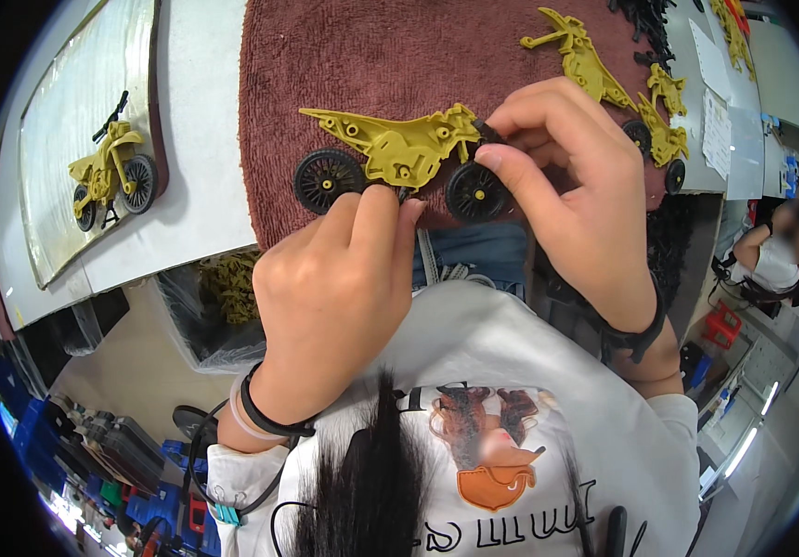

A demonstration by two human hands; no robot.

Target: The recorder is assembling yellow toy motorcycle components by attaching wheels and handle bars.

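A half-built toy motorcycle lies on its side in front of me, its yellow-green body half showing its hollow inner face with posts. It has a black spoked rear wheel at left and a front wheel at right. My left hand is closed at the body's lower edge, pinching a small black part there. My right hand pinches a small black piece at the front of the body, above the front wheel. Its far end is hidden by the fingers.
A brown towel covers the work table. Finished toy motorcycle stands on a pale padded sheet at left. More yellow-green bike bodies and black parts lie at the right. A plastic-lined bin sits below; another person sits far right.
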